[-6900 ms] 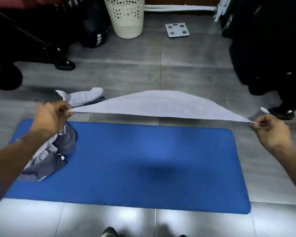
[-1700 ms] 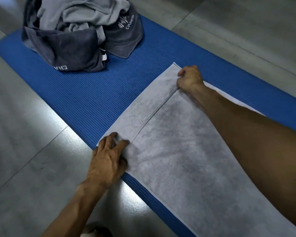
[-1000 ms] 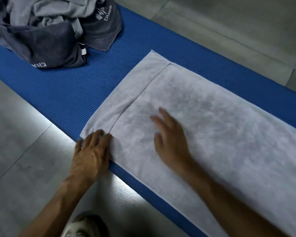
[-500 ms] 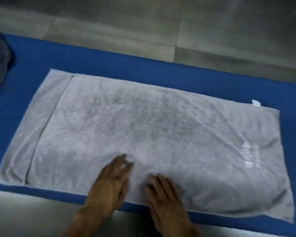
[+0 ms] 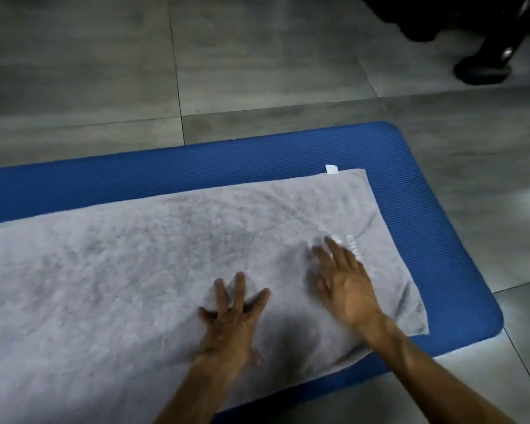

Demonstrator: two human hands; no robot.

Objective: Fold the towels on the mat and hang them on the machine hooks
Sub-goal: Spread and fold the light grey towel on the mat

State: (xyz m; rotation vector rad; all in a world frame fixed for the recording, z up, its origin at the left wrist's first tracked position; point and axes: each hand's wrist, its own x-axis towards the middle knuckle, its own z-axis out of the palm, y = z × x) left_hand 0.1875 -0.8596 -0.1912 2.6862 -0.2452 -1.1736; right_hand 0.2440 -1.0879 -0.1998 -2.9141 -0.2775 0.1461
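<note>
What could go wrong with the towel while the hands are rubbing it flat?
1. The right hand sweeps toward the end of the grey towel where creases show, so it might bunch the cloth instead of flattening it.
2. The towel's near edge lies right along the near rim of the blue mat, so a pull by the left hand could drag it onto the floor.
</note>
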